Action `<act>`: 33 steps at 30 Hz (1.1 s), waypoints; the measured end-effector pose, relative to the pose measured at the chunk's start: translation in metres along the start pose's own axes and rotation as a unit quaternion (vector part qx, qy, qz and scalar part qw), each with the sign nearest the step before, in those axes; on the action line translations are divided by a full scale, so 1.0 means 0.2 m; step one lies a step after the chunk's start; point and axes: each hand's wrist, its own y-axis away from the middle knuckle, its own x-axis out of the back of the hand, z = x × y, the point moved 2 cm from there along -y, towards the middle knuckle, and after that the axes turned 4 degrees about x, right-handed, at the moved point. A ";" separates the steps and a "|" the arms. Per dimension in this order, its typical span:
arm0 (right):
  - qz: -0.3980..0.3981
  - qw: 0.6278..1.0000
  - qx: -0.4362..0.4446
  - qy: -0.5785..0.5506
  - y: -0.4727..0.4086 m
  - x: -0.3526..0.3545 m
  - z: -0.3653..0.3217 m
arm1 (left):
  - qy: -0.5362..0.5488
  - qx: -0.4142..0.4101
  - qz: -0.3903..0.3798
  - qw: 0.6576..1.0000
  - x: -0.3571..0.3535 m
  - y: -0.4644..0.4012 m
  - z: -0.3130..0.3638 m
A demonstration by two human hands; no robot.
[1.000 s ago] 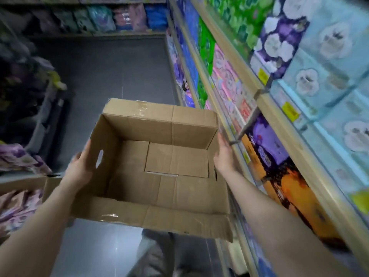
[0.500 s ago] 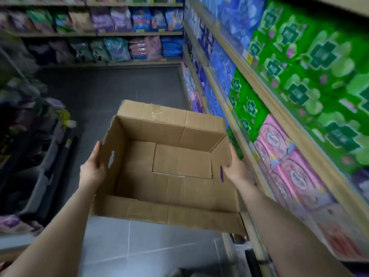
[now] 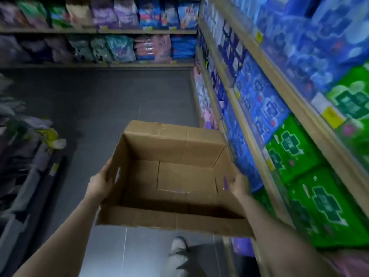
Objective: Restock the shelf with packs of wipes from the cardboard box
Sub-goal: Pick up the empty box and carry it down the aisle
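Both hands are on the cardboard box (image 3: 175, 176) here, carried out in front at mid-aisle. The left hand (image 3: 99, 183) lies against the box's left wall, palm flat, fingers hidden behind the cardboard, so I can't tell how far they wrap. The right hand (image 3: 238, 184) presses the right wall the same way; its fingers are out of sight too. And the box shows a bare bottom: no packs of wipes inside that I can see.

What could go wrong? It looks held by side pressure alone, so a loosened squeeze may let it drop. The near flap (image 3: 173, 219) hangs forward and could catch the shelf (image 3: 247, 136) on the right, which runs just beside the box. The picture is blurred, so the pace may be brisk, and a shoe (image 3: 178, 244) sits right under the box where the floor is hidden from the carrier.

Dark grey floor (image 3: 99, 106), paler tiles nearer. Right shelving carries blue packs (image 3: 259, 100) and green packs (image 3: 291, 148); far shelves (image 3: 99, 31) hold mixed packs; a cluttered rack (image 3: 30, 156) stands left.
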 end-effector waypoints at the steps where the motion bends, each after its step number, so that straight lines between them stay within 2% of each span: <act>1: 0.007 1.000 0.015 0.002 -0.12 0.04 -0.06 | 0.003 0.004 -0.003 1.000 0.02 -0.10 0.07; 5: 0.003 0.999 0.026 -0.018 -0.58 0.19 -0.33 | -0.013 0.006 0.028 1.000 0.15 -0.51 0.28; 8: 0.006 0.997 0.019 -0.077 -0.87 0.25 -0.51 | -0.035 -0.017 0.051 0.998 0.25 -0.79 0.43; 14: 0.035 0.997 0.044 -0.060 -1.52 0.31 -0.83 | -0.034 -0.051 0.078 0.995 0.37 -1.40 0.74; 20: 0.052 0.997 0.038 -0.051 -2.18 0.35 -1.15 | -0.003 -0.045 0.049 0.998 0.50 -2.11 1.06; 33: 0.070 0.992 0.037 -0.097 -3.58 0.46 -1.69 | -0.011 -0.067 0.068 0.995 0.61 -3.56 1.74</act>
